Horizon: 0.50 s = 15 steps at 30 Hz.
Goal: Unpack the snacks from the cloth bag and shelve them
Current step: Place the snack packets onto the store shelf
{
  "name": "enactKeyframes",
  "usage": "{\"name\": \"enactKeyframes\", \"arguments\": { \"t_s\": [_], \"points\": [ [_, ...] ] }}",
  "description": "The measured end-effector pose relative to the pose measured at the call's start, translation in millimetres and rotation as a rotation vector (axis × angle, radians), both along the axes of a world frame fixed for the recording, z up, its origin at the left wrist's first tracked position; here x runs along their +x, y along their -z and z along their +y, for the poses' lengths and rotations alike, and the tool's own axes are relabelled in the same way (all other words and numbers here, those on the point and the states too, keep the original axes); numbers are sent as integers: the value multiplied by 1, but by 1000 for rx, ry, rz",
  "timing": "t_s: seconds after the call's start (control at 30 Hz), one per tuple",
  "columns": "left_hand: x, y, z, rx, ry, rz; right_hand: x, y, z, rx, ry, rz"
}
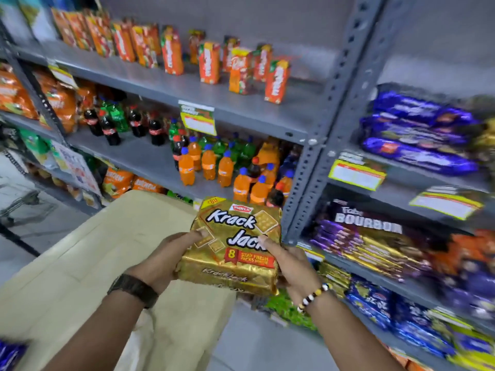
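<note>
Head view. One gold Krack Jack pack, held by two hands above the far right corner of one beige cloth bag, just in front of the grey shelf upright. The left hand grips the pack's left edge with its thumb flat on the printed face. The right hand grips the right edge the same way. The fingers of both are hidden beneath the pack. One watch on the left wrist, one bead bracelet on the right. The pack's printed face is up and the top of its label points far, toward the shelves. It looks nearly square here, so its long axis is hard to judge. Far left: four cola bottles that can be counted. The orange soda bottles number about nine, some hidden behind others. The juice cartons overlap too much to count. On the right, three purple biscuit packs are stacked and blurred, and the Bourbon packs below are smeared and uncountable. The bag's mouth and contents are not visible.
</note>
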<state>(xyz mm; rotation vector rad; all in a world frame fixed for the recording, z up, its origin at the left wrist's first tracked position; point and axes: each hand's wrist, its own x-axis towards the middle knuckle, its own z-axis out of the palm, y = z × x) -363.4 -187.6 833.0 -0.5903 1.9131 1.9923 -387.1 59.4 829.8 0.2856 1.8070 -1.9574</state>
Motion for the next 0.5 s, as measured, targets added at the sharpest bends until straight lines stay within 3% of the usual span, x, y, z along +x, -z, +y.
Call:
{"name": "enactKeyframes", "arguments": {
  "t_s": [0.27,0.5],
  "points": [
    [44,-110,148,-13,102,152,71,-116,145,52,207,120],
    [47,-190,272,64,321,301,114,-203,270,113,395,321]
  ]
}}
